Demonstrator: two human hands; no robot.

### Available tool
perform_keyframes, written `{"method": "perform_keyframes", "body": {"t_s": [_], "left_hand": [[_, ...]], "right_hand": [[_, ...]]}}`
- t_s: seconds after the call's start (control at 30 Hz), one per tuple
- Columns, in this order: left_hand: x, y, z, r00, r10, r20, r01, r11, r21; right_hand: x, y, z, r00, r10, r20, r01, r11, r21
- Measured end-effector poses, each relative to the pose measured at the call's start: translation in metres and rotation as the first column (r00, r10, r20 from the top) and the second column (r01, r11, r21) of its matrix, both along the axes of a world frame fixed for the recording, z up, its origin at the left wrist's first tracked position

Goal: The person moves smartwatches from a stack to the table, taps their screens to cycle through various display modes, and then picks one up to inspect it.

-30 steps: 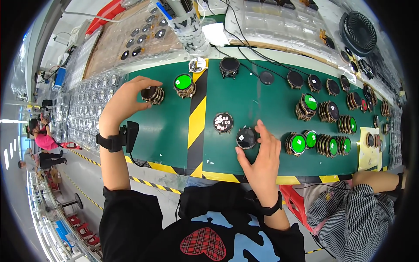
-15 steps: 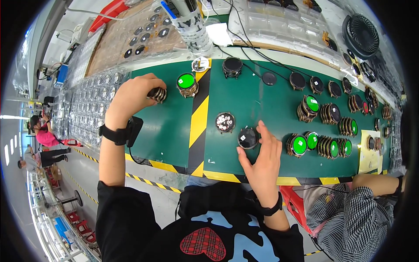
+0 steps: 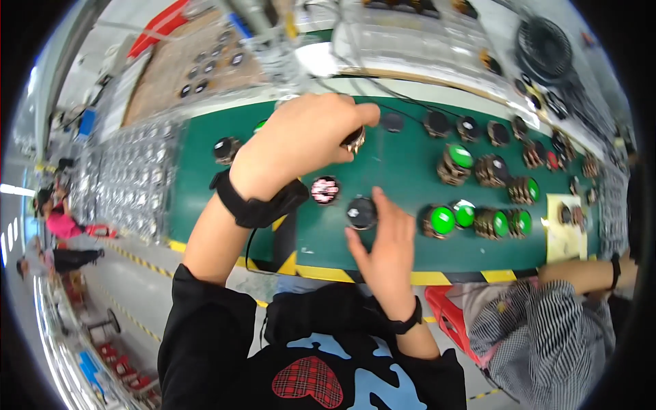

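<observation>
Bronze-coloured metal edges the dark round watch (image 3: 354,140) pinched in the curled left hand (image 3: 301,133) above the green tabletop (image 3: 403,167), and a loosening fingertip grip could drop it against the black-faced round watch (image 3: 364,214) beside the half-spread, empty right hand (image 3: 387,249).

The shirt (image 3: 249,383) is black, with short sleeves (image 3: 205,324). On its front are light blue shapes (image 3: 386,388) and a red checked heart (image 3: 309,383). The left wristband (image 3: 254,205) is thick and black, with a thin dark cord (image 3: 248,254). The right wristband (image 3: 410,320) is black too.
</observation>
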State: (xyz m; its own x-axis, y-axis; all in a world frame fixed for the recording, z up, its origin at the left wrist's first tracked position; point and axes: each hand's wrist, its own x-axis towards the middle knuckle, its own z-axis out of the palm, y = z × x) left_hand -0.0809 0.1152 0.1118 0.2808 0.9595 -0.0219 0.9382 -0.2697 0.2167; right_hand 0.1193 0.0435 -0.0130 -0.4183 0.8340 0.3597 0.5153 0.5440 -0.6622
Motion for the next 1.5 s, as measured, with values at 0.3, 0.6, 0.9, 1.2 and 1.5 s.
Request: {"method": "perform_keyframes", "body": {"t_s": [0.3,0.6,0.9,1.2,1.5], "left_hand": [[0.037,0.084,-0.052,0.996,-0.086,0.006,0.086,0.996,0.037],[0.032,0.087,-0.055,0.998,-0.065,0.008,0.065,0.998,0.017],[0.007,0.081,-0.037,0.981,-0.070,0.181,0.058,0.996,0.073],[0.000,0.049,-0.025,0.970,0.044,0.239,-0.089,0.979,0.181],[0.015,0.059,-0.046,0.983,0.022,0.183,-0.049,0.988,0.146]], "right_hand": [[0.002,-0.001,-0.005,0.998,0.007,-0.070,-0.005,1.000,0.017],[0.004,0.000,-0.005,0.997,0.000,-0.074,0.001,1.000,0.021],[0.002,0.000,-0.001,0.998,0.015,-0.065,-0.015,1.000,0.002],[0.003,0.000,-0.002,0.997,0.007,-0.071,-0.007,1.000,-0.003],[0.002,-0.001,-0.002,0.998,-0.005,-0.066,0.002,0.999,-0.040]]}}
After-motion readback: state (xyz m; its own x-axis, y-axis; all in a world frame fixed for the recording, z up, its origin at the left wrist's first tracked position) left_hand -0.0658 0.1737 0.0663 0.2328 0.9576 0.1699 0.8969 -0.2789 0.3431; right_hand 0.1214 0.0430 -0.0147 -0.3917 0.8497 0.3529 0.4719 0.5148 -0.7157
